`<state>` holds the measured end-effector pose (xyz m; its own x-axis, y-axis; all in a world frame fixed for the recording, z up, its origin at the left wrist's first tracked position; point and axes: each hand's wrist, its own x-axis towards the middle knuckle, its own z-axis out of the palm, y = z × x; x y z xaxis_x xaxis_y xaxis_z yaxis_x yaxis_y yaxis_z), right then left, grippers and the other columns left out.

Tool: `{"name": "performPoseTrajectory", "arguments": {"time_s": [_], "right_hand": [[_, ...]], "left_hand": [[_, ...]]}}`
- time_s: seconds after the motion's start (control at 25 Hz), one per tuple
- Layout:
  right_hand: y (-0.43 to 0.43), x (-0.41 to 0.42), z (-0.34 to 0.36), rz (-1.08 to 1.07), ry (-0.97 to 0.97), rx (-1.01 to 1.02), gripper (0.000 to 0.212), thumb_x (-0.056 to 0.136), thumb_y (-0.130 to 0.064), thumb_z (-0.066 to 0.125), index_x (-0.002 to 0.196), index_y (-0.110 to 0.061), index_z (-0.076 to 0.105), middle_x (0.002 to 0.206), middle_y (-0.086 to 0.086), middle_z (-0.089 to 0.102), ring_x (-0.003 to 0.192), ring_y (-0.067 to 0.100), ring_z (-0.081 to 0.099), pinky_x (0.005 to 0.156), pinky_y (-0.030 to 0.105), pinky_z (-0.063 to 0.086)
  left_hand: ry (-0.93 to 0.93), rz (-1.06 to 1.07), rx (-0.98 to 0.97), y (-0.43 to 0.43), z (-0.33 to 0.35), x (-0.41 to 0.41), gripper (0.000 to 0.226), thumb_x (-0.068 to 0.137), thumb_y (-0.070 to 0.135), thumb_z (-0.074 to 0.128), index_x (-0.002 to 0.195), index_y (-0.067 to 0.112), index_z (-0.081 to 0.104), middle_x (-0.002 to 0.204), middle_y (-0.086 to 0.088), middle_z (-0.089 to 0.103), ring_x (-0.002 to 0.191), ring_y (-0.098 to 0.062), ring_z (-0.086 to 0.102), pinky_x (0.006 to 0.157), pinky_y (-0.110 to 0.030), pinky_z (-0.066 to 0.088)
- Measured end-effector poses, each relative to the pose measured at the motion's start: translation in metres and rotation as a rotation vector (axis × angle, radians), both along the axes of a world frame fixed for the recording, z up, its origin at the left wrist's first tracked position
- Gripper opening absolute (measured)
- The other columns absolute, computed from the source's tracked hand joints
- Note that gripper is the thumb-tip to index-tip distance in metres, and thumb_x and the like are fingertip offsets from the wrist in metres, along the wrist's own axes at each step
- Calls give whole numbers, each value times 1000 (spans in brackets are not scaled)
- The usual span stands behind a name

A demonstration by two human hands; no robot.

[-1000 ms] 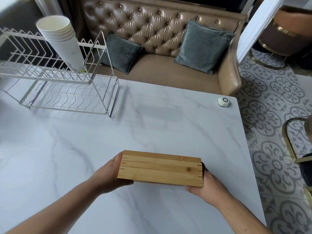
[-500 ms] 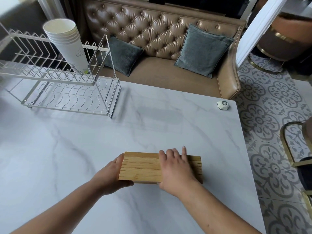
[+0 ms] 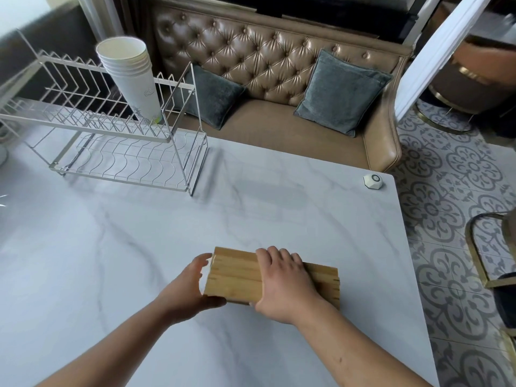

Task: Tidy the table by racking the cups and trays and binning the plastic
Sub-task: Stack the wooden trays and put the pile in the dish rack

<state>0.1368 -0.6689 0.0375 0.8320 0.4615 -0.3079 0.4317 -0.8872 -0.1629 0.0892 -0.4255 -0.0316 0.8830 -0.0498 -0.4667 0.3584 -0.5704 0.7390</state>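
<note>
stack of flat bamboo trays (image 3: 237, 275), grooved edges, lying near the front of a white marble table (image 3: 139, 261). right hand (image 3: 284, 286) clasps over its top; left hand (image 3: 187, 286) cups its left end, fingers loosely spread. wire rack (image 3: 117, 141) at rear left holds nested paper cups (image 3: 131, 76). tufted leather sofa (image 3: 279, 79) behind; patterned tile floor (image 3: 452, 191).
</note>
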Motion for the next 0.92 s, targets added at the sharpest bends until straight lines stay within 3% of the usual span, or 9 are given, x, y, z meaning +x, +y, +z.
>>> {"name": "performPoseTrajectory", "arguments": {"time_s": [0.08,0.2,0.36,0.44,0.52,0.64,0.72,0.84,0.92], "right_hand": [[-8,0,14,-201,68,150,92,59,-70,70,132,-31,30,127,-7,43,118,20,42,106,41,40],[-23,3,36,-532,304,578,87,51,-68,85,123,-46,40,123,-18,57,113,7,59,94,36,56],[-33,7,48,-428,599,1065,53,78,-37,89,125,-32,65,122,1,74,115,23,71,92,44,61],[-38,5,48,-418,611,1101,56,80,-34,88,130,-30,62,126,1,73,118,23,70,91,38,61],[-49,5,42,-445,562,996,75,74,-39,92,138,-30,52,132,-5,68,123,15,66,96,35,59],[-62,2,37,-410,458,761,80,65,-45,94,134,-41,53,125,-23,69,114,-6,64,88,18,55],[-66,-1,33,-439,441,716,77,62,-40,96,127,-45,55,116,-27,71,102,-10,69,77,12,55],[-68,-7,25,-454,418,723,79,60,-34,96,124,-51,53,113,-31,71,94,-11,71,70,7,54],[-66,-10,22,-455,380,712,82,57,-40,95,125,-54,50,115,-33,69,96,-12,69,70,9,55]], "left_hand": [[64,194,-179,4,16,-4,109,68,46,99,155,33,35,147,16,51,133,-14,56,95,-30,54],[77,156,-569,-2,46,0,75,78,48,93,143,37,56,144,7,67,132,-18,65,104,-36,59],[75,-16,-805,-27,86,18,57,94,29,82,146,24,59,146,-6,67,136,-26,64,104,-28,56],[15,-60,-781,-31,97,28,56,94,23,82,146,23,59,145,-8,68,134,-27,65,101,-29,57],[-47,-97,-696,-31,97,32,66,90,20,87,147,19,55,144,-8,68,133,-27,65,102,-35,58],[-156,-98,-411,-32,86,29,92,73,37,98,149,19,50,145,0,64,135,-21,61,110,-49,53],[-218,-107,-223,-35,78,23,100,66,47,99,150,27,48,144,13,60,133,-13,59,110,-48,52],[-232,-130,-86,-40,71,19,95,63,57,95,143,35,51,137,25,56,125,-2,59,103,-42,55],[-224,-157,-14,-40,65,19,82,64,60,91,131,25,59,124,27,57,114,-1,61,96,-43,57]]}}
